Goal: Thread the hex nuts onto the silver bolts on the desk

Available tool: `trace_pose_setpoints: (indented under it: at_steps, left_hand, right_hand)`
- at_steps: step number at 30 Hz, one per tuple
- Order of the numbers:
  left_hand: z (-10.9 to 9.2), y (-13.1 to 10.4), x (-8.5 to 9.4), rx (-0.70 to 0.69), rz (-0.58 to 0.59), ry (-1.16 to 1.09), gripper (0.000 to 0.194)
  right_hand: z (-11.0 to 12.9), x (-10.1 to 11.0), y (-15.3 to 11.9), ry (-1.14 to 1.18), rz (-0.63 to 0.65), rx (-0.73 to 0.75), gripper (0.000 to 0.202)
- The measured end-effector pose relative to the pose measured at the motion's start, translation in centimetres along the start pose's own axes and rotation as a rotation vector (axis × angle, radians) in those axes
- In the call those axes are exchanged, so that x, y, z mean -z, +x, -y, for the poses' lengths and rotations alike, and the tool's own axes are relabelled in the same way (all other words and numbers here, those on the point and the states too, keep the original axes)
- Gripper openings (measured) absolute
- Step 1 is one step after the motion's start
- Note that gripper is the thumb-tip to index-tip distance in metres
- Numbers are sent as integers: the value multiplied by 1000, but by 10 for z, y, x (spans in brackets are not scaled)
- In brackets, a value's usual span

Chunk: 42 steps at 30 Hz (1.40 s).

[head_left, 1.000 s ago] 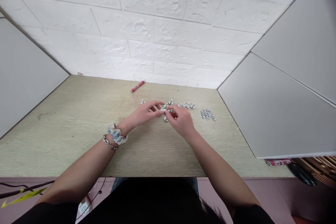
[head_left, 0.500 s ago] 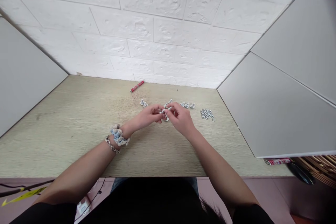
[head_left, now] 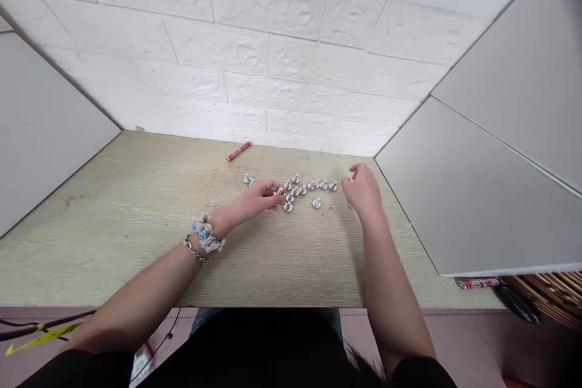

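Between the fingertips of my left hand [head_left: 261, 199] is a small metal screw piece [head_left: 279, 193] with a round base. Several similar screw pieces [head_left: 302, 190] stand in a curved row on the wooden table, just right of that hand. One more screw piece [head_left: 317, 203] sits by itself in front of the row. A couple of others [head_left: 248, 179] are partly covered behind my left hand. My right hand [head_left: 362, 191] hovers at the right end of the row, fingers curled and apart, nothing visible in them. It hides most of the small nuts, with one edge [head_left: 350, 205] showing beneath it.
A red pen-like tube [head_left: 239, 151] lies near the white brick wall. Grey panels [head_left: 500, 194] border the wooden table [head_left: 159, 224] at both sides. Another red tube [head_left: 478, 283] and a dark oval object [head_left: 518, 302] are at the lower right.
My right hand has left my left hand and moved right, over the nuts, uncovering the row of screw pieces and the single one in front. My left hand has barely moved.
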State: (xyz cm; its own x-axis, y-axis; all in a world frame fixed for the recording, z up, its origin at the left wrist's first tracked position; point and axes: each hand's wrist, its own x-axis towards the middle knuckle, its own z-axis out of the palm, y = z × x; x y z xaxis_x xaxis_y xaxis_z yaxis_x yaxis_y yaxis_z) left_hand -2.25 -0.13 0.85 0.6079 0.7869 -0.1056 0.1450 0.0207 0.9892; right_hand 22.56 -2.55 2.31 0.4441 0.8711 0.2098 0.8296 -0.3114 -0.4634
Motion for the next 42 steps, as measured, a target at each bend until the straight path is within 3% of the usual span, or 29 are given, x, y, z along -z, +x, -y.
trace_pose_setpoints:
  at_steps: [5,8,11,19,28,31,35,39,42]
  left_hand:
    - [1,1,1,-6,-10,9,22]
    - [3,1,0,0,4,9,23]
    - [3,1,-1,27,3,12,24]
    - [-8,-3,-6,61,-14,23,21]
    - [-8,-3,-5,58,-23,46,22]
    - [-6,-2,-4,44,-12,81,22]
    - [-4,-3,-4,-2,-27,246,24]
    - [-2,-7,-7,-164,-166,665,26]
    - [2,-10,-9,-278,-187,857,26]
  right_hand:
    - [-47,27,15,-230,299,-256,49]
    - [-67,33,21,-311,519,-336,30]
    - [-76,28,27,-342,636,-370,21]
    - [-69,23,29,-423,726,-427,16]
    - [-56,34,19,-365,687,-424,17]
    - [-49,41,13,-197,657,-315,17]
    - [-24,43,2,200,660,73,19]
    - [13,23,-15,529,730,283,23]
    - [36,0,-28,594,616,346,21]
